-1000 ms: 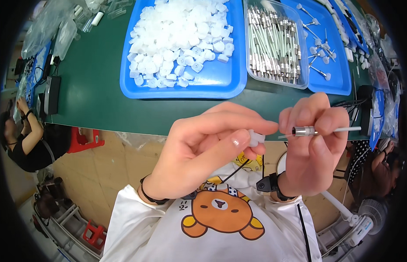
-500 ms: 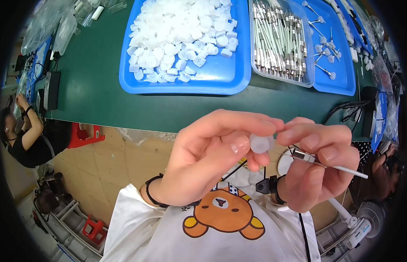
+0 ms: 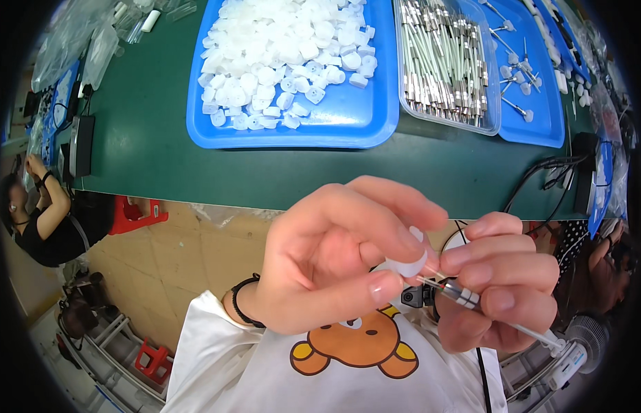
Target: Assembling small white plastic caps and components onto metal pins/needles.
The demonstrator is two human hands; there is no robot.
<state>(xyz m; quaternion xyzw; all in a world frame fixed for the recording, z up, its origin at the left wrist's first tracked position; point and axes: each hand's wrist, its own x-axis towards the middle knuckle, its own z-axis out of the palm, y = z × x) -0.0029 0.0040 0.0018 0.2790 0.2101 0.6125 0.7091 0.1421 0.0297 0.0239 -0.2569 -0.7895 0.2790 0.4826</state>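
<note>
My left hand (image 3: 320,255) pinches a small translucent white plastic cap (image 3: 408,266) between thumb and fingers, above my shirt front. Close by on the right, my right hand (image 3: 510,275) grips a thin white rod with a shiny metal sleeve (image 3: 461,294). Fine wires or a slim tip reach from the sleeve toward the cap. Whether the tip is inside the cap or only beside it, I cannot tell. Similar caps (image 3: 279,55) are heaped in a blue tray (image 3: 286,142), and similar rods (image 3: 444,62) fill a clear plastic box (image 3: 465,124).
Right of the box, a second blue tray (image 3: 544,134) holds several rods with caps attached. Black cables (image 3: 541,179) lie at the green table's (image 3: 141,165) right side. Plastic bags (image 3: 66,41) lie far left. A person (image 3: 45,213) sits at left near a red stool (image 3: 138,213).
The cap has turned in my left fingers, from facing up to edge-on. My right hand has brought the rod lower and leftward, its metal end now close to the cap.
</note>
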